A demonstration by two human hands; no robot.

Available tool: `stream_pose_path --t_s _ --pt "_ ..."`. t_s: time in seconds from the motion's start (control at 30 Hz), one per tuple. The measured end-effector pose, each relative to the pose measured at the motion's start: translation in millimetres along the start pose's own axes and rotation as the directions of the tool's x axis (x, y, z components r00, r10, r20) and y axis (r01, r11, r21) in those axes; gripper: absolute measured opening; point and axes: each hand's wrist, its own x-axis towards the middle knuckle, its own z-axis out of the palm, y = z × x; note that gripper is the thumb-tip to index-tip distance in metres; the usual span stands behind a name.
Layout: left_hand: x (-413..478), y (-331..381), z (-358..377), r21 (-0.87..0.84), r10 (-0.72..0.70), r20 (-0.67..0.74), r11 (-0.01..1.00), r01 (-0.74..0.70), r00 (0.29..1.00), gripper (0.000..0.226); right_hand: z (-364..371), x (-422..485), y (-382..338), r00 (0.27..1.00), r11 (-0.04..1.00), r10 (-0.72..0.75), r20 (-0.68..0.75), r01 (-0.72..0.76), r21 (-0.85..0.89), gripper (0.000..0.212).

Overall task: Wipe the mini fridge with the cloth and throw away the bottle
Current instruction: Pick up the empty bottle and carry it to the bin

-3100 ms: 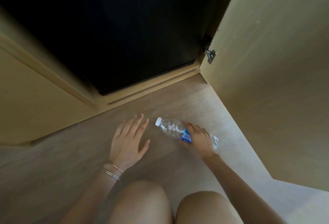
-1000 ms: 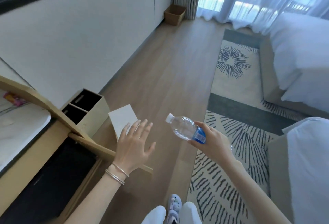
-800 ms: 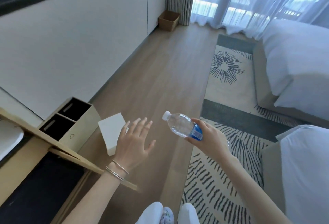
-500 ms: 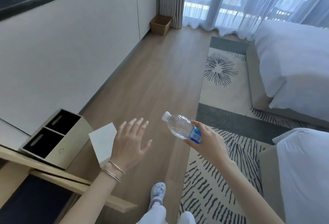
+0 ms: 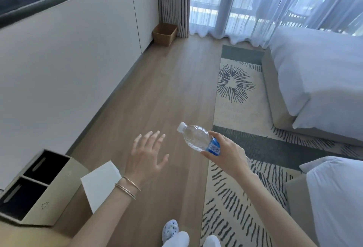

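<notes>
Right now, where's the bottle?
Head view, centre-right: the bottle is gripped in the right hand, in the air over the wood floor at the edge of the rug, just right of the open left hand.

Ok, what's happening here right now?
A person stands on the wood floor, right hand gripping the bottle near its blue label, held in the air. The left hand is open and empty. A two-slot bin sits to the left, a brown basket by the curtain. The bottle isn't binned yet.
</notes>
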Motion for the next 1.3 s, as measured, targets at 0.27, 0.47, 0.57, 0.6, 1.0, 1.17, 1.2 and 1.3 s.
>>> stream_pose_path --t_s 0.27,0.47,0.57,0.6,1.0,1.17,1.2,1.3 --pt "97.1 -30.0 17.3 0.016 0.038 -0.023 0.999 -0.037 0.999 0.06 -6.4 95.1 10.1 0.998 0.999 0.0 -0.064 0.003 0.05 0.062" --pt "154.1 -34.1 41.7 -0.02 0.038 -0.019 0.999 -0.039 0.999 0.059 -1.9 148.8 28.6 0.998 0.999 0.026 -0.054 -0.023 0.047 0.064" --pt "188.0 -35.8 58.1 -0.018 0.022 -0.006 1.0 -0.022 1.0 0.059 -0.4 182.9 42.4 0.999 0.999 0.026 -0.034 -0.025 0.03 0.065" --pt "200.7 -36.3 63.8 -0.017 0.017 -0.005 1.0 -0.017 1.0 0.059 -1.2 196.0 47.4 0.999 0.999 0.021 -0.027 -0.02 0.025 0.065" --pt "379.8 -36.6 107.7 0.011 -0.031 -0.046 0.999 0.032 0.998 0.059 -41.2 382.8 104.3 0.998 0.999 -0.023 0.054 0.024 -0.028 0.066" --pt "432.5 -45.8 117.0 0.028 -0.035 -0.066 0.999 0.037 0.997 0.058 -54.9 442.5 114.5 0.999 0.999 -0.044 0.0 0.044 -0.018 0.066" --pt "441.4 -48.2 119.4 0.028 -0.038 -0.064 0.999 0.04 0.997 0.058 -54.9 451.9 116.0 0.999 0.999 -0.042 -0.007 0.042 -0.019 0.066" --pt "466.6 -60.0 130.7 0.023 -0.042 -0.051 0.999 0.044 0.998 0.058 -48.9 480.0 118.7 0.999 0.999 -0.032 -0.006 0.032 -0.01 0.065"
